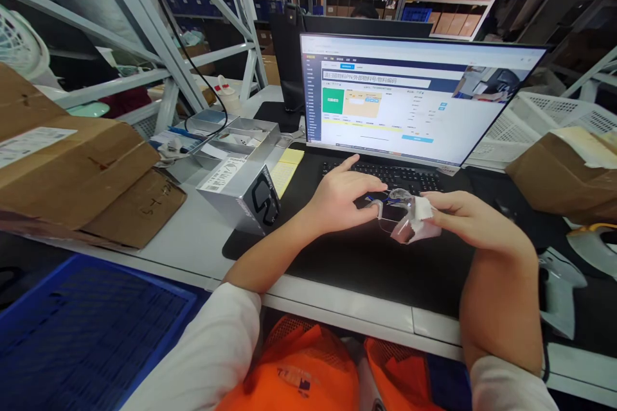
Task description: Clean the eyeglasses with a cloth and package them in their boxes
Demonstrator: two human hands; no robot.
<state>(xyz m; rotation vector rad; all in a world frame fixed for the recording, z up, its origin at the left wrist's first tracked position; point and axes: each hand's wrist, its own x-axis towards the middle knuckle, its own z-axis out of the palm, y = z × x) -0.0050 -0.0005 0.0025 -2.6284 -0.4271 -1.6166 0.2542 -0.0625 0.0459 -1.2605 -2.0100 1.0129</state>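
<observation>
My left hand (342, 199) is above the desk mat in front of the keyboard, thumb and a finger pinching the left end of a thin-rimmed clear item (389, 210) that looks like a pair of glasses; small blue parts show on it. From the other side, my right hand (475, 218) grips the white wrapping (423, 225) around the item's right end, together with some clear plastic. Its exact shape is partly hidden by fingers and wrapping. Left of my forearm stands a silver box (241, 196) with a glasses picture on its end and a label on top.
A monitor (414, 115) and keyboard (409, 176) lie beyond my hands. Cardboard boxes (72, 167) crowd the left, near an open grey tray (255, 135) and yellow paper (288, 170). A scanner-like grey device (562, 289) lies right. Below left is a blue crate (96, 327).
</observation>
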